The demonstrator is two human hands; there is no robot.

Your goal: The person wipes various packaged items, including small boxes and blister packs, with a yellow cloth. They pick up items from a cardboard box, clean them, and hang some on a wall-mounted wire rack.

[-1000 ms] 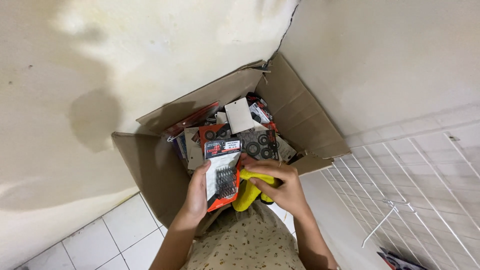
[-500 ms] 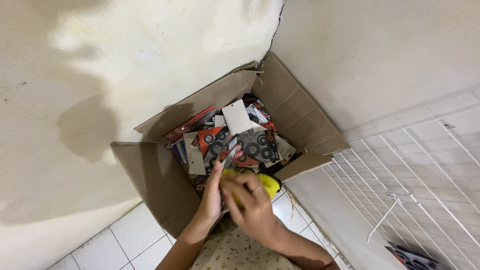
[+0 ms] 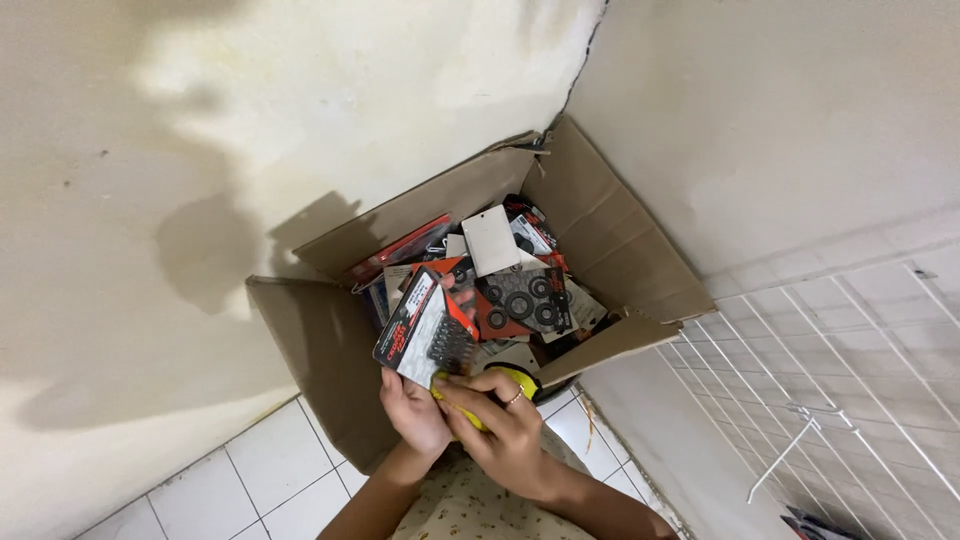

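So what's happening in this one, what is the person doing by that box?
A person stands over an open cardboard box set in a corner where two walls meet. The left hand holds up a carded blister pack of small dark parts over the box. The right hand grips a yellow handheld tool pressed close against the pack's lower edge. The box is full of similar red and black packets. A white wire rack leans to the right.
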